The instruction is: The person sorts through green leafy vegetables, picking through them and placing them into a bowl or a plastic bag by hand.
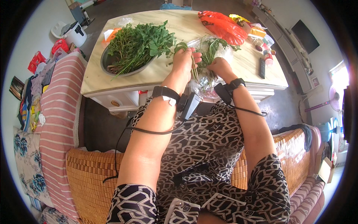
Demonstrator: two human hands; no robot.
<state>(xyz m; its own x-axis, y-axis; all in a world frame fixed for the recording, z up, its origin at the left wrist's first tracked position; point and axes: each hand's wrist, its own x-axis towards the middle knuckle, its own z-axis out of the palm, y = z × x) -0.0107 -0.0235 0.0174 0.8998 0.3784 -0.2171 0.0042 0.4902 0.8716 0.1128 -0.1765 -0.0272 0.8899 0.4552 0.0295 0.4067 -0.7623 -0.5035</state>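
My left hand [182, 61] holds a small bunch of leafy green stems [195, 70], which hang down past the palm. Its fingertips are partly spread. To the right, my right hand [221, 67] has its fingers pinched together at the stems of more leafy greens [208, 51]. These lie on a clear plastic bag [227, 53], which drapes over the table's near edge. Left of my hands, a grey metal bowl [105, 60] is heaped with cut leafy greens [142, 39]. The exact grip of my right fingertips is partly hidden.
The marble-patterned table [173, 81] carries a red plastic bag [223, 29], a tissue pack [256, 31], a pink-capped bottle [268, 58] and a black remote control [261, 68]. A striped sofa [57, 98] stands left. Black cables [151, 131] run from straps on both wrists.
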